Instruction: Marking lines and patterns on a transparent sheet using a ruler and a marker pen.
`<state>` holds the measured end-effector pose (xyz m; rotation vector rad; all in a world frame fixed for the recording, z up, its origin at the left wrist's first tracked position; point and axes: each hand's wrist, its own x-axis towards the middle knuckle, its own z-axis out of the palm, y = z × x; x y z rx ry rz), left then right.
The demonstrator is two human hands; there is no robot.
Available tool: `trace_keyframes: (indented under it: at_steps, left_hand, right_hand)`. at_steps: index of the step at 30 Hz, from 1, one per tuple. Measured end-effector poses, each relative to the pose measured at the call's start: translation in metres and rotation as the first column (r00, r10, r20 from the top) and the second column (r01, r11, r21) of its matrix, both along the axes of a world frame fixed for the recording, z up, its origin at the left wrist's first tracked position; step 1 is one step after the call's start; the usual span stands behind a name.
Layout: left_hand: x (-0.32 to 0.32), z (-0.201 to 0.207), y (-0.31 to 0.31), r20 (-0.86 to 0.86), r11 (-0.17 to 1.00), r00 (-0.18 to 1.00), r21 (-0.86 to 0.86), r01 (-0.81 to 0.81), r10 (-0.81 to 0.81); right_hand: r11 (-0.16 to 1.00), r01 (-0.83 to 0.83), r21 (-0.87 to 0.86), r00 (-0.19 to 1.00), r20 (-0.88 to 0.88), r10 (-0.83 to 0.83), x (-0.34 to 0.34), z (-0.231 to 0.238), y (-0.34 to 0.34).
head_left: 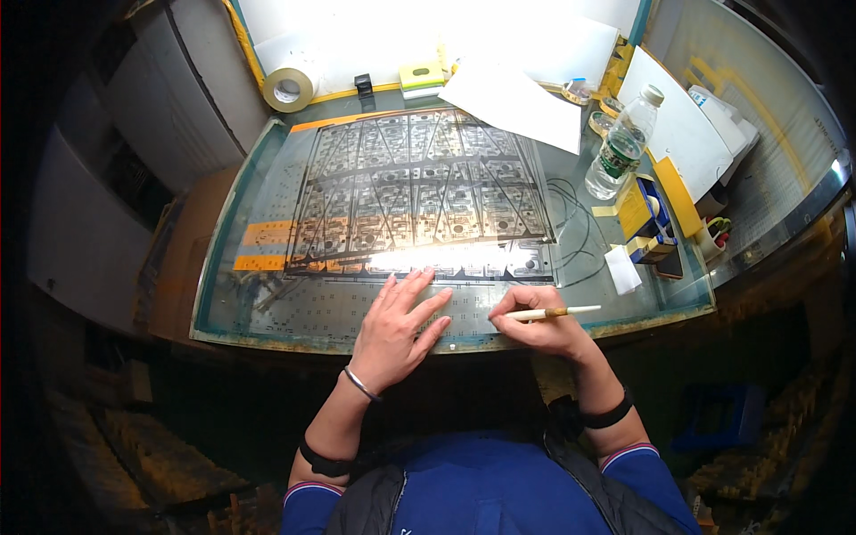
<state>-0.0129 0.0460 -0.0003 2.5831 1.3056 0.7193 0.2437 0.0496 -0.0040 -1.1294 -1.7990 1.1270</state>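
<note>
Though the table (259, 339) ends nearby, the pen-like tool (555, 312) has room.

Around the clear plastic bottle (629, 135) at the far right of the bench (660, 308), a green label (617, 160) with pale lettering, too small to make out. On the upright grey panel (785, 147) beyond the right side, a short row of dark characters (830, 134), turned sideways to the view. On the white wrapping (727, 125) leaning at the far right, small blue print-like marks (698, 96), too small to read. Over the dark-patterned film (419, 187) in the middle, dense fine marks, impossible to tell as lettering or linework. Low on the blue shirt (499, 481) at the near edge, a pale letter-like mark, cut off.
</note>
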Motion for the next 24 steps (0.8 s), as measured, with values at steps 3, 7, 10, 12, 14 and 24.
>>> trace_keyframes:
  at_steps: [3,7,10,12,14,24]
  left_hand:
    - [0.001,0.000,0.000,-0.001,1.000,1.000,0.000,0.000,0.000]
    - [0.000,-0.001,0.000,-0.005,1.000,1.000,0.000,-0.005,0.005]
    - [0.001,-0.001,0.000,0.000,1.000,1.000,0.002,-0.004,0.004]
    - [0.001,0.000,0.000,-0.002,1.000,1.000,0.000,-0.005,0.005]
    - [0.001,0.000,0.000,-0.006,1.000,1.000,0.006,-0.007,0.007]
    - [0.000,-0.001,0.000,0.003,1.000,1.000,0.003,0.001,-0.001]
  right_hand:
    - [0.996,0.078,0.032,0.997,0.014,-0.079,-0.005,0.002,-0.001]
    - [0.999,-0.049,-0.005,0.998,-0.048,0.048,0.002,-0.005,0.001]
    - [0.998,0.008,0.057,1.000,0.008,-0.008,-0.002,-0.003,0.000]
    - [0.995,0.016,0.102,1.000,0.001,-0.016,-0.002,-0.005,0.000]
    - [0.994,-0.052,0.100,0.997,-0.055,0.058,0.000,-0.010,0.002]
    - [0.994,-0.015,0.108,1.000,-0.005,0.015,0.000,-0.010,0.003]
